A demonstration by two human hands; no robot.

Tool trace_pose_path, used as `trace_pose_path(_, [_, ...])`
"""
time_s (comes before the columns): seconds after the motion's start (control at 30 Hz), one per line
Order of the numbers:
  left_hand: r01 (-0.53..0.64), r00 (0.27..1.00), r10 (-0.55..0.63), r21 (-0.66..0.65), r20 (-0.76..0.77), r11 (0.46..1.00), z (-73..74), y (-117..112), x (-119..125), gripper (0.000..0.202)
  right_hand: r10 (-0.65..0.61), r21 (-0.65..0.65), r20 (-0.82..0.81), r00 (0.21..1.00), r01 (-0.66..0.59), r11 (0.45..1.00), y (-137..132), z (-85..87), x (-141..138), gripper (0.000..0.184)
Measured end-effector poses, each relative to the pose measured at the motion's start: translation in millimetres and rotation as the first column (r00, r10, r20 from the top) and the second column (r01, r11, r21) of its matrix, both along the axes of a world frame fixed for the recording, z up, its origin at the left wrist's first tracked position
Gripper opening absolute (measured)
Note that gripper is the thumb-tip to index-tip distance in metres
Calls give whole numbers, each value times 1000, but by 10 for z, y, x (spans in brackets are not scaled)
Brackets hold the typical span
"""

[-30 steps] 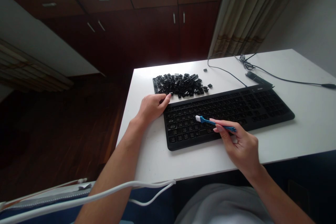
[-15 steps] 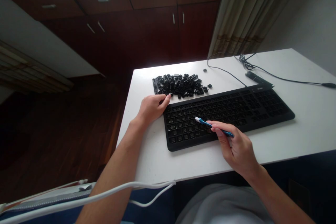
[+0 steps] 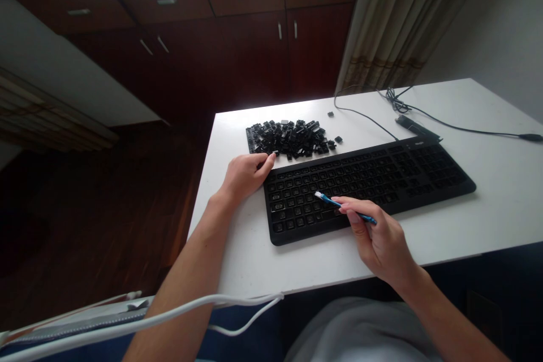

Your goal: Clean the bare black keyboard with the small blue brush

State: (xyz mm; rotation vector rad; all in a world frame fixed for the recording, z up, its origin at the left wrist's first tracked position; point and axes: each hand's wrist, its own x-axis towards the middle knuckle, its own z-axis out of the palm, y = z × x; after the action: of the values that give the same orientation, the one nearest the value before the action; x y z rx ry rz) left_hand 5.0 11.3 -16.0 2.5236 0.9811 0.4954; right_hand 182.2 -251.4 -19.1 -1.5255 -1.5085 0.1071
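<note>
Dark wooden cabinets [image 3: 203, 56] are fitted beside a pleated curtain [image 3: 394, 22]. A black cable [image 3: 367, 119] is looped across the white desk [image 3: 479, 209], and a white cable [image 3: 169, 306] is draped in the foreground.

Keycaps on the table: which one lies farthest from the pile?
The lone keycap past the pile, near the cable; all the others lie in the heap or just beside it.

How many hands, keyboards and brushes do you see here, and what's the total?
Hands: 2 (left hand, right hand)
Keyboards: 1 (black keyboard)
Brushes: 1 (blue brush)
Total: 4
</note>
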Motion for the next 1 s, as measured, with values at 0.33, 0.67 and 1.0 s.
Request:
trace_pose_path(0.33, [1,1000,-1,8,-5,1000,-6,6,-4,53,-4,-41,57,998,7,999,45,114,30,31])
trace_pose_path(0.67, [-1,1000,1,2,-1,1000,0,2,-5,53,-153,-58,59,986,157,986,39,98,-8,22])
trace_pose_path(1.0, [0,1000,0,12,-7,1000,-12,10,-8,54,-37,1,91,995,37,999,2,43,16,34])
